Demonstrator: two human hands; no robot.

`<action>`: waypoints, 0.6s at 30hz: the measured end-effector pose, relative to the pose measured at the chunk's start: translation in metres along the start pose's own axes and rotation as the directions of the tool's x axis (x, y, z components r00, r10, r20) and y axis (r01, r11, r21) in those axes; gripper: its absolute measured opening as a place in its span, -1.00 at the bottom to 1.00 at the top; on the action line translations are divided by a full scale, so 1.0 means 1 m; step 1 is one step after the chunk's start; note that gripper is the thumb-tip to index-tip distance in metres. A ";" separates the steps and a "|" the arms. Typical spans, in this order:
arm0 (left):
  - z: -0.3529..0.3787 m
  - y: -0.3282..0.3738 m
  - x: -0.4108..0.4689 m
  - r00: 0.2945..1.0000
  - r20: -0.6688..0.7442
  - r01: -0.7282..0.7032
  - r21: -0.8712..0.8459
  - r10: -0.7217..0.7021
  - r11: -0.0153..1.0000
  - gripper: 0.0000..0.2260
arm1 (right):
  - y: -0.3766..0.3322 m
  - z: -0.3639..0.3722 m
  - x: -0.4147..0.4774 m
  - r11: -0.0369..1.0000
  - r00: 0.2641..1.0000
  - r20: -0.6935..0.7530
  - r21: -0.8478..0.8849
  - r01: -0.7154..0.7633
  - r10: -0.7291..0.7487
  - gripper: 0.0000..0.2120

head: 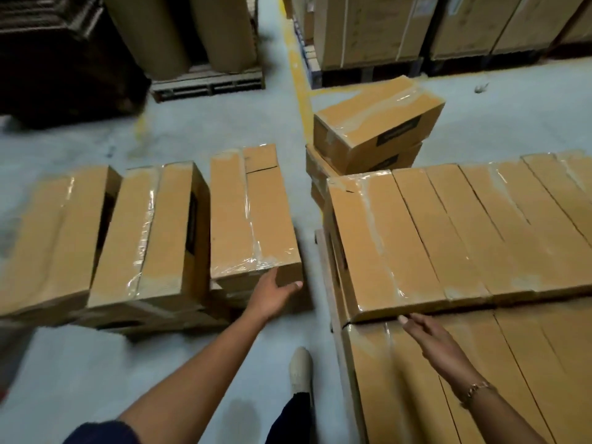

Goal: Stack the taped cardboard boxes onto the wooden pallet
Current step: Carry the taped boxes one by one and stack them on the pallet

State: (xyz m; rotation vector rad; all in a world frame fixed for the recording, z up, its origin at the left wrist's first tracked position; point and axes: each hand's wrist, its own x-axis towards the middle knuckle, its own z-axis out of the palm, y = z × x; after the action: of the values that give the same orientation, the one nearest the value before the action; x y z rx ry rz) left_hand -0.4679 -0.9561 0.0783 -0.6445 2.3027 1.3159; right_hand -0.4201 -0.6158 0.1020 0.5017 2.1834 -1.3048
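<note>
Three taped cardboard boxes lie side by side on the floor at left; the rightmost box (253,216) rests on top of another box. My left hand (275,293) grips its near right corner, thumb on top and fingers under the end face. At right a wooden pallet (327,283) carries rows of taped boxes (448,232) packed tight. My right hand (435,341) hovers with straight fingers over the near row, fingertips at the front edge of the raised far row, holding nothing.
Two more taped boxes (378,123) are stacked askew on the floor behind the pallet. Loaded pallets with wrapped goods (368,30) line the back; brown paper rolls (179,30) stand at the back left. My foot (300,370) stands in the narrow floor gap.
</note>
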 end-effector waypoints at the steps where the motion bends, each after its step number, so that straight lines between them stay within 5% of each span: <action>1: -0.011 -0.008 -0.004 1.000 -0.008 0.005 -0.013 -0.006 1.000 -0.22 | -0.008 0.008 -0.001 1.000 1.000 0.022 -0.011 0.005 -0.005 -0.17; 6: -0.078 -0.046 -0.002 0.993 -0.099 0.055 -0.072 -0.062 0.996 -0.25 | -0.064 0.063 0.016 0.998 0.993 0.115 -0.057 0.037 -0.030 -0.35; 18: -0.168 -0.127 0.127 0.977 -0.048 0.196 -0.173 -0.207 0.965 -0.03 | -0.171 0.210 0.154 0.992 0.988 0.144 -0.122 -0.031 0.049 -0.26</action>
State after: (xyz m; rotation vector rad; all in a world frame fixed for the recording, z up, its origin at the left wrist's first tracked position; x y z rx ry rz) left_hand -0.5176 -1.1835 0.0001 -0.9644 2.1243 1.4177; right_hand -0.5827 -0.8743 0.0434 0.3886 2.1034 -1.1449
